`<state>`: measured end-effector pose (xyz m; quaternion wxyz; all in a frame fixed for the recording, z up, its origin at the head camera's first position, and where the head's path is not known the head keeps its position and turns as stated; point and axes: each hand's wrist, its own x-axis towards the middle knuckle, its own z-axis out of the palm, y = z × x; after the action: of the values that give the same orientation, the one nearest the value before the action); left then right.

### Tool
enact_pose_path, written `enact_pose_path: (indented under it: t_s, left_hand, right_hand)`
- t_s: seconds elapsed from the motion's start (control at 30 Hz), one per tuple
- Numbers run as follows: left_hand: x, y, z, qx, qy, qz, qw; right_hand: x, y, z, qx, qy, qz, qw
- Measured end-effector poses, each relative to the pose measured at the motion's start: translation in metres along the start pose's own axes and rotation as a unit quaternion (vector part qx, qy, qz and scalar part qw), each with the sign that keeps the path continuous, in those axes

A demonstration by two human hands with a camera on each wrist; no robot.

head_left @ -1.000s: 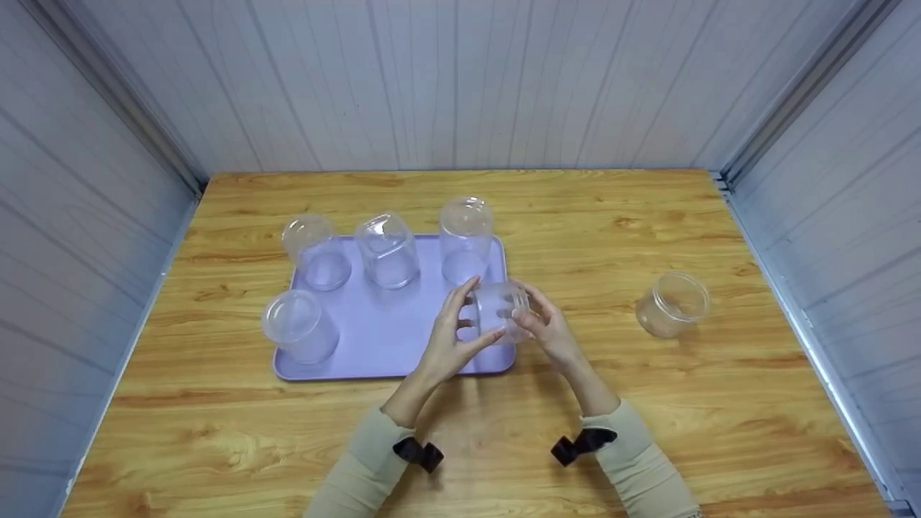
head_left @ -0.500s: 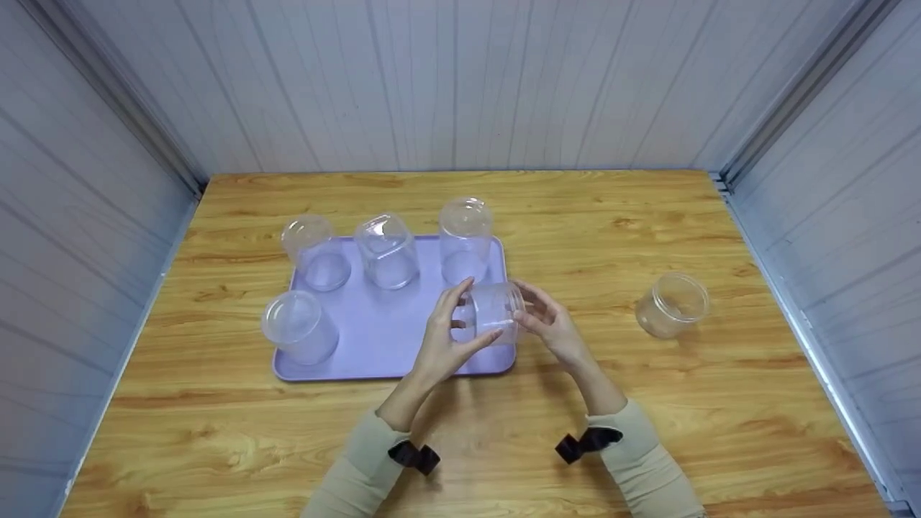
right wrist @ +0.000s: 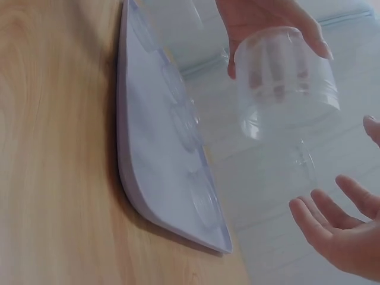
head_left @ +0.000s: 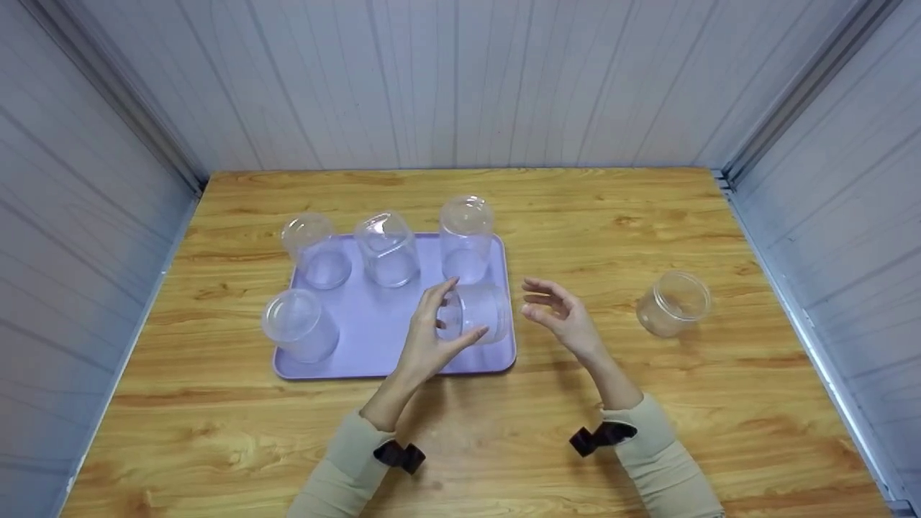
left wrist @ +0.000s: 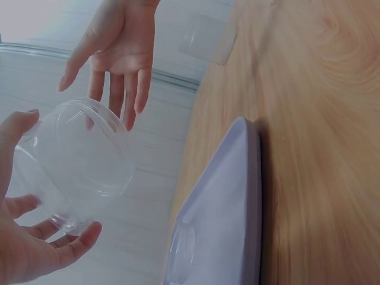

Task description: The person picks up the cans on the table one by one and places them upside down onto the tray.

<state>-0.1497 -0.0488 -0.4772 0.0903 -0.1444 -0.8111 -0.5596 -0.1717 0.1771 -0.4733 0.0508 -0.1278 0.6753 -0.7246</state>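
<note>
A clear plastic jar (head_left: 481,313) lies on its side in the air over the right part of the purple tray (head_left: 374,345). My left hand (head_left: 428,334) grips it round its left end, thumb in front and fingers behind. In the left wrist view the jar's (left wrist: 89,154) round mouth faces the other hand. My right hand (head_left: 565,320) hovers just right of the jar, apart from it, with fingers loosely bent and holding nothing. The right wrist view shows a gap between the jar (right wrist: 285,83) and the right fingers.
Along the tray's back stand three clear jars: left (head_left: 316,252), middle (head_left: 387,248) and right (head_left: 466,237). Another jar (head_left: 301,325) stands at its front left. Far right on the wooden table (head_left: 590,216) is one more clear jar (head_left: 673,303). Panels wall the back and sides.
My right hand has let go of the jar and drawn away to the right. The left hand has moved slightly left with the jar. The other jars have stayed put.
</note>
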Motion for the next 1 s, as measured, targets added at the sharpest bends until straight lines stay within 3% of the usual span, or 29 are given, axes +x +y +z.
enact_pose_path:
  t_s: [0.23, 0.4, 0.5, 0.67, 1.0]
  left_hand:
    - [0.0, -0.001, -0.009, 0.049, -0.009, -0.001, 0.9988]
    - [0.0, -0.003, -0.013, 0.075, -0.012, 0.009, 0.9971]
    - [0.0, -0.004, -0.016, 0.086, -0.014, 0.016, 0.996]
    - [0.0, -0.006, -0.021, 0.11, -0.023, 0.005, 0.9936]
    - [-0.001, -0.009, -0.031, 0.156, -0.055, -0.035, 0.9856]
  right_hand:
    - [0.001, -0.007, -0.009, -0.075, 0.023, 0.009, 0.997]
    - [-0.001, -0.029, -0.008, -0.144, 0.027, 0.009, 0.989]
    - [0.0, -0.026, -0.017, -0.218, 0.025, -0.01, 0.976]
    - [0.006, -0.012, -0.036, -0.329, 0.025, -0.033, 0.944]
    - [0.008, -0.014, -0.052, -0.434, 0.018, -0.034, 0.9]
